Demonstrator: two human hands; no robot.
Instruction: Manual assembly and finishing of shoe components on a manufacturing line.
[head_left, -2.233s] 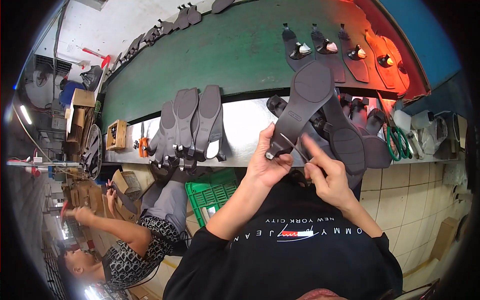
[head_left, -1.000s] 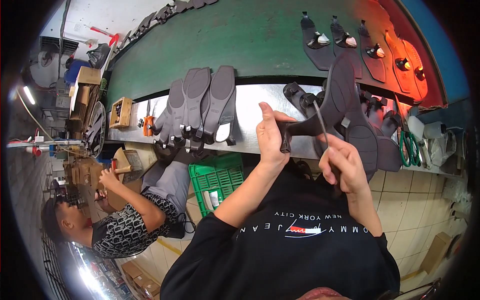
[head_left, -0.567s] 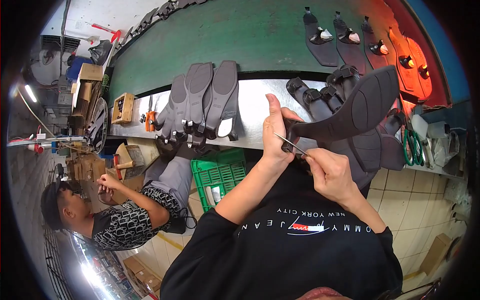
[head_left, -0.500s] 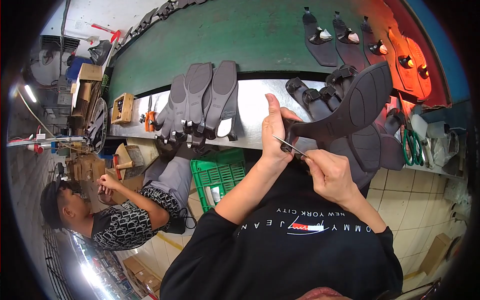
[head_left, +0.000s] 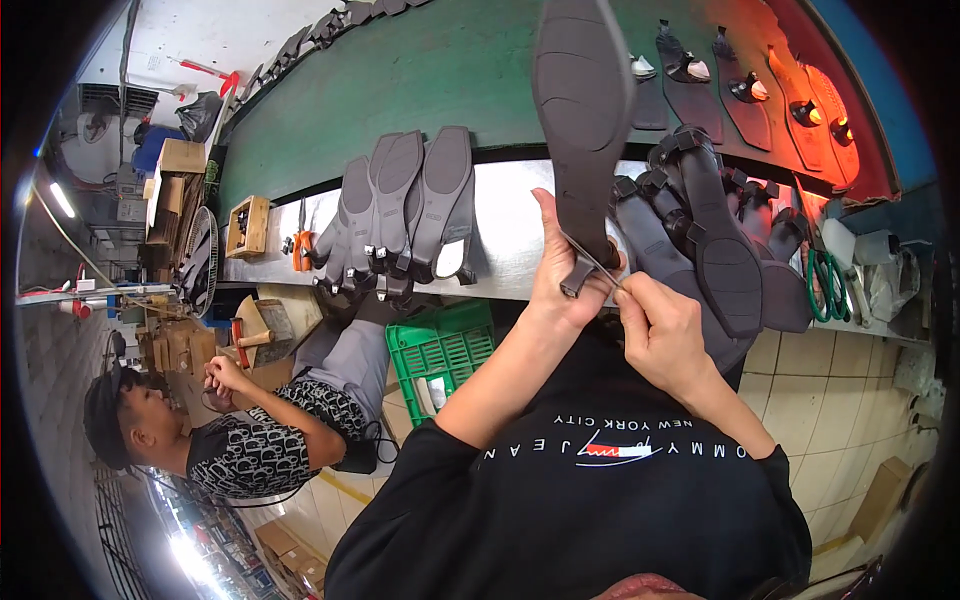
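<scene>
My left hand (head_left: 562,290) is wrapped round the heel end of a dark brown sandal sole (head_left: 583,110). The sole stands nearly upright above the bench, its patterned underside showing and its toe reaching over the green surface. In my right hand (head_left: 662,332), a thin metal rod (head_left: 592,260) is pinched between thumb and fingers. Its shaft lies across the heel end of the sole, beside a small dark strap piece (head_left: 577,277). What the rod's tip touches is too small to tell. Left of my hands, several dark soles (head_left: 398,190) lie piled together with small buckles at their near ends.
More dark sandals (head_left: 728,270) lie stacked just right of my hands, with green-handled scissors (head_left: 826,285) beyond. Sandals stand on the green surface (head_left: 400,80). Pliers (head_left: 302,245) and a wooden box (head_left: 246,228) lie at left. A green crate (head_left: 440,350) sits below; a co-worker (head_left: 270,440) is at left.
The sole has swung from leaning right to nearly upright, turned in my left hand. My right hand stays close to its heel with the rod. Sandals on the green surface sit slightly further left.
</scene>
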